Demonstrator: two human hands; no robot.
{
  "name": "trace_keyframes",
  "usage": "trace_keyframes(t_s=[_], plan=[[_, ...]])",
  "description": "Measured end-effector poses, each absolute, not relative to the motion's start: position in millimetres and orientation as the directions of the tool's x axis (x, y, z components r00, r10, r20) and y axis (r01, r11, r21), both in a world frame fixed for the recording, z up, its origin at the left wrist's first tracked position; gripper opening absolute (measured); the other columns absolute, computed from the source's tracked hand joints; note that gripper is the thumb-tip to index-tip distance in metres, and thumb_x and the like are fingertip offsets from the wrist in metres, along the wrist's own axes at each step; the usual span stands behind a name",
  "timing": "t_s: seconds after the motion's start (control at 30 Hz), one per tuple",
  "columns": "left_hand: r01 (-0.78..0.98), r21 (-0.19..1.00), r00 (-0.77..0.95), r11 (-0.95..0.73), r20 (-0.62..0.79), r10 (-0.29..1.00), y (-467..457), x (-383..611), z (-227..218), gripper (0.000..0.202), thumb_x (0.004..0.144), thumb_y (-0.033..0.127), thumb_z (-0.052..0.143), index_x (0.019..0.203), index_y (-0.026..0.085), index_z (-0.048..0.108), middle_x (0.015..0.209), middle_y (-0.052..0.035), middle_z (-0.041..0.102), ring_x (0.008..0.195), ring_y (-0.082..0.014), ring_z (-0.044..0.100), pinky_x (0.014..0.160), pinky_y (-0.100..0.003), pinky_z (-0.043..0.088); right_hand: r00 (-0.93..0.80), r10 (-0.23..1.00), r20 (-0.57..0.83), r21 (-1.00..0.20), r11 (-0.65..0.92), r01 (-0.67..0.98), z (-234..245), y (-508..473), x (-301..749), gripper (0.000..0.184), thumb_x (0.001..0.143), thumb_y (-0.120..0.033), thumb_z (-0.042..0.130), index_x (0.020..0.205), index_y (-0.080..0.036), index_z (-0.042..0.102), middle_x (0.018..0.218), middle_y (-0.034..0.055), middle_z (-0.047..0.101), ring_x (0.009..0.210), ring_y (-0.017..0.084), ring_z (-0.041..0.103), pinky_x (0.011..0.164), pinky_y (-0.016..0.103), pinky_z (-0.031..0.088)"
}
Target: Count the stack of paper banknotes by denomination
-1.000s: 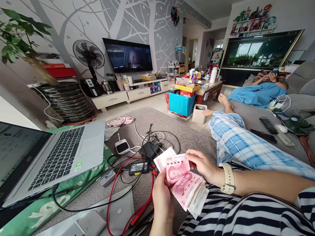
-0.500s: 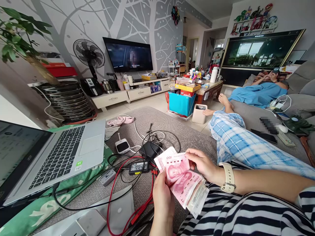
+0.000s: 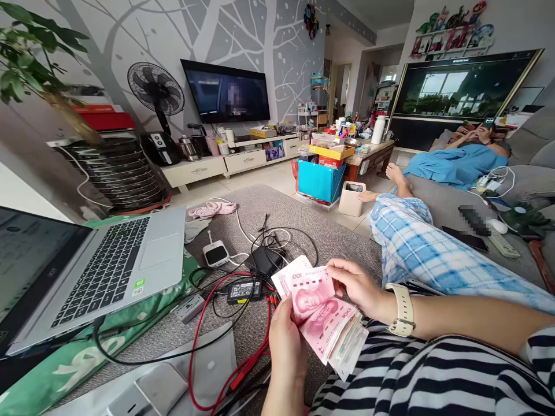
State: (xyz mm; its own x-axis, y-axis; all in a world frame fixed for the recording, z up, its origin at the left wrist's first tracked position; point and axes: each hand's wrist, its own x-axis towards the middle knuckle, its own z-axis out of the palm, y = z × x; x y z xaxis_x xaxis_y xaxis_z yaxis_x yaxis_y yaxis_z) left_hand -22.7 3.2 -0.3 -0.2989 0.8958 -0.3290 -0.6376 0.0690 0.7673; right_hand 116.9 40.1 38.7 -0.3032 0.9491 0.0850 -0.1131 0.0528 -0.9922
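Observation:
A fanned stack of banknotes (image 3: 326, 323) lies between my two hands, over my lap. Pink 100 notes are on top, and paler notes show at the lower right end of the stack. My left hand (image 3: 287, 341) is closed on the stack from the left, its thumb pressing on the pink notes. My right hand (image 3: 356, 289), below a wrist with a cream watch (image 3: 402, 312), pinches the upper right edge of a top banknote (image 3: 313, 293). The fingers under the notes are hidden.
A laptop (image 3: 125, 260) stands on a green cloth at left. Black and red cables (image 3: 243, 370), a power adapter (image 3: 244, 292) and a small white device (image 3: 215, 254) lie on the grey couch. Another person (image 3: 459, 162) reclines at the far right, holding a phone.
The top banknotes have shifted slightly in my hands, and the leftmost ones now lie closer together. Both hands keep nearly the same place. The view has tilted a little.

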Motion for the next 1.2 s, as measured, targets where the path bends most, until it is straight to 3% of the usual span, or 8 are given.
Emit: trace_keyframes(t_s=[0.13,0.33,0.57,0.83,1.0,1.2], plan=[[-0.688,0.714,-0.208,0.128,-0.364,0.908,1.6,-22.4,5.2,0.019,0.064,0.024,0.063,0.077,0.012,0.069,0.08,-0.0073,0.072,0.078,-0.0218,0.067,0.072,-0.031,0.051,-0.312,0.946,0.086,-0.992,0.053,-0.111,38.0,40.4,117.1,0.03,0.082,-0.043,0.056,0.068,-0.017,0.051,0.052,-0.0052,0.047,0.046,0.007,0.039,0.045,0.022,0.026],[-0.73,0.661,-0.16,0.174,-0.413,0.896,-3.8,-17.1,22.6,0.031,0.067,0.019,0.064,0.096,0.011,0.066,0.087,-0.0126,0.072,0.081,-0.0251,0.068,0.073,-0.035,0.053,-0.357,0.932,0.059,-0.995,0.026,-0.097,36.1,41.2,117.3,0.03,0.084,-0.045,0.053,0.074,-0.017,0.051,0.045,-0.0054,0.049,0.042,0.008,0.041,0.046,0.022,0.027],[-0.726,0.663,-0.132,0.183,-0.395,0.909,-6.8,-16.4,24.6,0.03,0.066,0.015,0.066,0.096,0.012,0.065,0.088,-0.0121,0.072,0.082,-0.025,0.068,0.074,-0.035,0.053,-0.262,0.962,0.08,-0.995,0.061,-0.081,28.9,46.8,118.2,0.03,0.075,-0.043,0.065,0.078,-0.019,0.048,0.056,-0.0064,0.048,0.051,0.009,0.043,0.05,0.022,0.031],[-0.711,0.68,-0.123,0.179,-0.371,0.92,-3.5,-17.9,16.6,0.029,0.067,0.018,0.067,0.095,0.011,0.064,0.083,-0.0106,0.072,0.077,-0.0225,0.069,0.073,-0.033,0.053,-0.241,0.966,0.088,-0.995,0.074,-0.066,27.2,46.4,116.5,0.034,0.078,-0.043,0.061,0.063,-0.017,0.045,0.057,-0.0054,0.039,0.053,0.008,0.035,0.05,0.022,0.026],[-0.746,0.649,-0.177,0.149,-0.409,0.895,3.2,-19.0,7.3,0.022,0.073,0.023,0.062,0.088,0.008,0.067,0.091,-0.0132,0.071,0.083,-0.021,0.068,0.08,-0.032,0.051,-0.238,0.969,0.069,-0.995,0.051,-0.08,30.6,43.8,115.9,0.036,0.079,-0.044,0.059,0.061,-0.017,0.043,0.055,-0.0056,0.036,0.052,0.008,0.033,0.049,0.023,0.024],[-0.765,0.63,-0.188,0.138,-0.422,0.887,5.7,-18.9,2.6,0.025,0.077,0.022,0.056,0.093,0.006,0.068,0.098,-0.0157,0.07,0.088,-0.0222,0.067,0.083,-0.034,0.051,-0.268,0.956,0.121,-0.991,0.101,-0.087,30.1,42.7,118.5,0.033,0.085,-0.038,0.054,0.061,-0.017,0.045,0.054,-0.0051,0.039,0.051,0.008,0.036,0.05,0.023,0.026]])
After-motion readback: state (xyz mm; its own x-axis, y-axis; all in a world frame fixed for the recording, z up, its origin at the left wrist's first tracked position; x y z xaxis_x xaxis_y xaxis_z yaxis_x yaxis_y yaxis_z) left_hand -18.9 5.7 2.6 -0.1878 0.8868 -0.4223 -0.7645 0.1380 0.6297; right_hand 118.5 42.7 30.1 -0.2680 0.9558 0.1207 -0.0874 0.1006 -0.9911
